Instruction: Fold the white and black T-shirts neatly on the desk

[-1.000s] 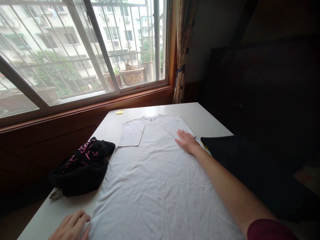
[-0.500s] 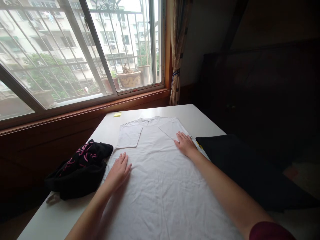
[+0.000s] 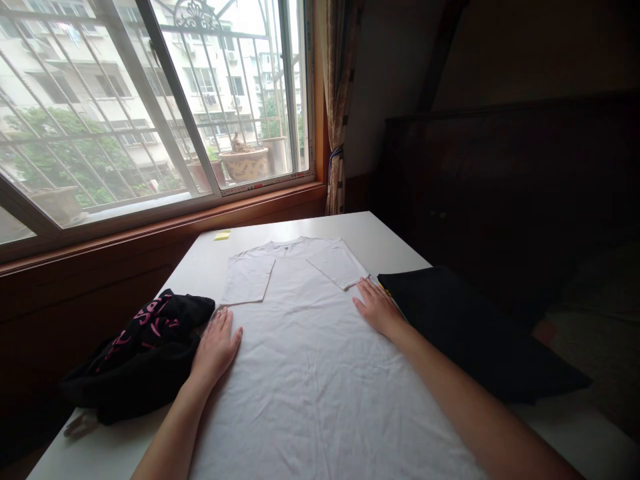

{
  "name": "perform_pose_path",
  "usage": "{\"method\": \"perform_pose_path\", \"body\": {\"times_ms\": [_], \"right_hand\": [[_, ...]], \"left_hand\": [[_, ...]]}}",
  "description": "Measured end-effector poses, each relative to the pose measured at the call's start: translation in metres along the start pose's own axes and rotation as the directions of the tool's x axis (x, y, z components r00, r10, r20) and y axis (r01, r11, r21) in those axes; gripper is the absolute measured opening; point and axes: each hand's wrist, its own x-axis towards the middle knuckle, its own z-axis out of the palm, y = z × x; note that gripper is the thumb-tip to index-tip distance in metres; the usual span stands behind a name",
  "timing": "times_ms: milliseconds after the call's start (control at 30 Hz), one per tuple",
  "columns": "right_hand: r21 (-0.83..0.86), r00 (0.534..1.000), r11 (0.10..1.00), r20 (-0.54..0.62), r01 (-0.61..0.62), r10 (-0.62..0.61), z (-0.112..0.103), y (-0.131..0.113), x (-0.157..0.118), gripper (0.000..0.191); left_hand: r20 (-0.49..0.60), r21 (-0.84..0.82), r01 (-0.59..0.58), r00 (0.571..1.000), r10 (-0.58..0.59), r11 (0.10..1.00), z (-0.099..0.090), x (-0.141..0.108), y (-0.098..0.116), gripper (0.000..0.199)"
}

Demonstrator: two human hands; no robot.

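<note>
Outward shifts my left hand (image 3: pixel 215 347), open like my right hand (image 3: pixel 379 309). I'm likely smoothing the white cloth T-shirt (image 3: pixel 300 347); press evenly next.

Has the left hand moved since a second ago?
Yes, the left hand has moved forward along the shirt, closer to the yellow note.

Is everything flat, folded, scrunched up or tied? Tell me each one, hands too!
White cloth T-shirt: spread out, wrinkled, both sleeves folded in.
Black cloth bundle with pink lettering: scrunched up.
Dark cloth: laid mostly flat.
Small yellow paper note: nearly flat.
Beige patterned curtain: gathered and tied.
Glass window: can't tell if shut.
Left hand: open, palm down.
Right hand: open, palm down.
</note>
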Motion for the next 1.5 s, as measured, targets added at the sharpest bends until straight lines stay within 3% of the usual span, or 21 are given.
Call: {"method": "perform_pose_path", "body": {"times_ms": [367,733,967,1100,1200,1367,1500], "right_hand": [[0.024,0.991,0.996,-0.096,0.091,-0.089,-0.009,0.008,-0.062,0.056],[0.073,0.978,0.976,-0.036,0.207,-0.205,-0.037,0.003,-0.119,0.057],[0.098,0.976,0.971,-0.046,0.218,-0.214,-0.043,0.005,-0.134,0.057],[0.081,0.977,0.974,-0.038,0.213,-0.211,-0.041,0.003,-0.131,0.058],[0.088,0.971,0.967,-0.005,0.238,-0.238,-0.041,-0.014,-0.118,0.062],[0.136,0.930,0.922,0.022,0.362,-0.368,-0.042,-0.078,-0.066,0.059],[0.203,0.920,0.911,0.090,0.359,-0.382,-0.030,-0.134,-0.016,0.060]], "left_hand": [[-0.005,0.014,-0.029,1.000,0.030,0.999,0.007,0.001,-0.006,0.070],[-0.024,-0.006,-0.011,1.000,0.011,1.000,0.002,-0.001,-0.003,0.067],[-0.020,-0.021,-0.011,1.000,0.011,1.000,-0.001,-0.005,-0.002,0.065],[-0.011,-0.007,0.004,1.000,-0.004,1.000,-0.008,-0.006,0.010,0.061],[0.025,-0.030,-0.089,0.996,0.090,0.996,-0.019,-0.001,0.036,0.061],[0.069,-0.092,-0.288,0.953,0.295,0.953,-0.030,0.024,0.098,0.059],[0.075,-0.128,-0.286,0.952,0.296,0.950,-0.021,0.042,0.131,0.054]]}}
